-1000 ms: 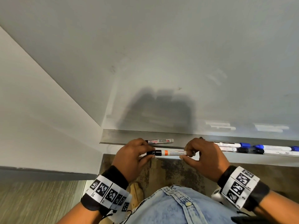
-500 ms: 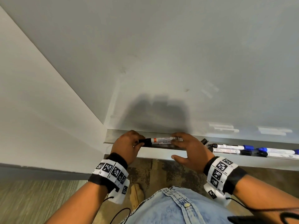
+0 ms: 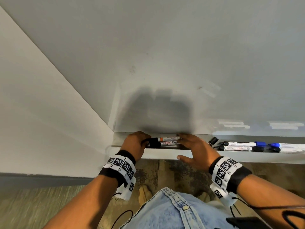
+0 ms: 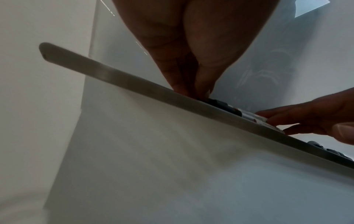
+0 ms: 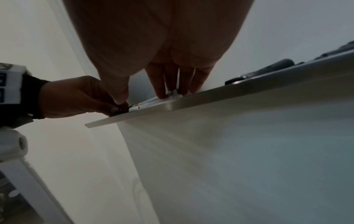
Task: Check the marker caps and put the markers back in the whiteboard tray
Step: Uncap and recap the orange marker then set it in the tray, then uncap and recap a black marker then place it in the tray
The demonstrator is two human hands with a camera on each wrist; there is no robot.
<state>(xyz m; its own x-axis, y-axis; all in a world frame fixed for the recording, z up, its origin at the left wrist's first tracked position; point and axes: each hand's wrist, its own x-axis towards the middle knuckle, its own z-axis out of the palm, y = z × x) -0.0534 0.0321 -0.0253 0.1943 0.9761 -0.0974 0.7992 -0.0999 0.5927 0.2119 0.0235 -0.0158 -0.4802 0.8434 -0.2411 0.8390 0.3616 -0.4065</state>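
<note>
Two white markers with black caps lie side by side at the left end of the whiteboard tray (image 3: 165, 153): an orange-banded marker (image 3: 168, 138) at the back and a red-labelled marker (image 3: 170, 142) in front. My left hand (image 3: 146, 142) pinches their black cap ends, which also shows in the left wrist view (image 4: 193, 91). My right hand (image 3: 182, 142) lays straight fingers on their right ends, with the thumb under the tray's front edge. From the right wrist, the right hand's fingertips (image 5: 162, 94) touch a marker's end (image 5: 153, 100).
A loose black cap (image 3: 214, 140) lies in the tray just right of my right hand. Further right lie a blue-capped marker (image 3: 239, 143), a black-capped marker (image 3: 237, 148) and more markers (image 3: 288, 147). The whiteboard (image 3: 181, 63) rises behind the tray.
A second ago both hands held the orange-banded marker in front of the tray. They have moved forward and it now lies in the tray beside the other marker.
</note>
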